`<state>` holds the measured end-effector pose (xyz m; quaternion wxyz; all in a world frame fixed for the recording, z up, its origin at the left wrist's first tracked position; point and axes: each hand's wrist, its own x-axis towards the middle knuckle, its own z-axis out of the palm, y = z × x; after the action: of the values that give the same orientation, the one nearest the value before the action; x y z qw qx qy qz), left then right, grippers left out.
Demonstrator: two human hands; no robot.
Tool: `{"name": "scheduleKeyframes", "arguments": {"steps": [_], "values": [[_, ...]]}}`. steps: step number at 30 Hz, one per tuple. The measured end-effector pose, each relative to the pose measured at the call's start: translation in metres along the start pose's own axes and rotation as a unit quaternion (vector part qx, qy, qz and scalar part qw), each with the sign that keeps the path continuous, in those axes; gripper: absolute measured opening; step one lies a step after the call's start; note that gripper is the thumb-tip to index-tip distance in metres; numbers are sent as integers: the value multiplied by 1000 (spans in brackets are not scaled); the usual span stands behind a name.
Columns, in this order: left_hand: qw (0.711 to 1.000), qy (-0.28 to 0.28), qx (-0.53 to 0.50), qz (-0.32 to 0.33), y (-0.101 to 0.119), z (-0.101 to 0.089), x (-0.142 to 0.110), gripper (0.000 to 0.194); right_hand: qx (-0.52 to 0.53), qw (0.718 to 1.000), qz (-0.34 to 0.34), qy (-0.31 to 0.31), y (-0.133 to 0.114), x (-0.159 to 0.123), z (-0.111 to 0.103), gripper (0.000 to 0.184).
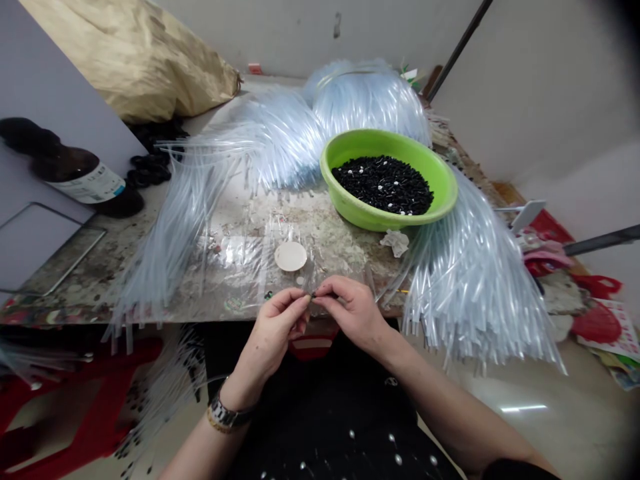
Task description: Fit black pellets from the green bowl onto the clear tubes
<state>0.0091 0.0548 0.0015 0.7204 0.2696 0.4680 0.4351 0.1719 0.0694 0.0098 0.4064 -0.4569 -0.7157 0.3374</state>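
My left hand and my right hand meet at the table's front edge, thumbs and forefingers pinched together. Between the fingertips is a small dark piece, too small to make out further. Just beyond the hands lies a small round white dish. Behind my right hand, a green basin holds many small black pieces with a few white bits among them. Bundles of clear plastic tubes lie on the right, on the left and at the back.
A brown bottle with a white label stands at the left beside black rings. A large beige sack sits behind. Crumpled white tissue lies by the basin. Below the left side are a red stool and more tubes.
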Motion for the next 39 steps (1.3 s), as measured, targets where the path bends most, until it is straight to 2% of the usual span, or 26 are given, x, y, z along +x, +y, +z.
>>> {"name": "scheduleKeyframes", "arguments": {"steps": [4, 12, 22, 30, 39], "values": [[1000, -3, -11, -17, -1, -2, 1, 25, -11, 1000, -10, -11, 1, -2, 1, 7], [997, -18, -49, -61, 2, -6, 3, 28, 51, 998, 33, -32, 5, 3, -1, 12], [999, -30, -4, -23, -1, -9, 4, 25, 43, 997, 56, -22, 4, 10, 6, 10], [998, -48, 5, -29, -2, -14, 3, 25, 128, 977, 161, -62, 4, 7, 5, 7], [998, -59, 0, -37, -3, -15, 3, 25, 181, 959, 209, -59, 4, 9, 7, 3]]}}
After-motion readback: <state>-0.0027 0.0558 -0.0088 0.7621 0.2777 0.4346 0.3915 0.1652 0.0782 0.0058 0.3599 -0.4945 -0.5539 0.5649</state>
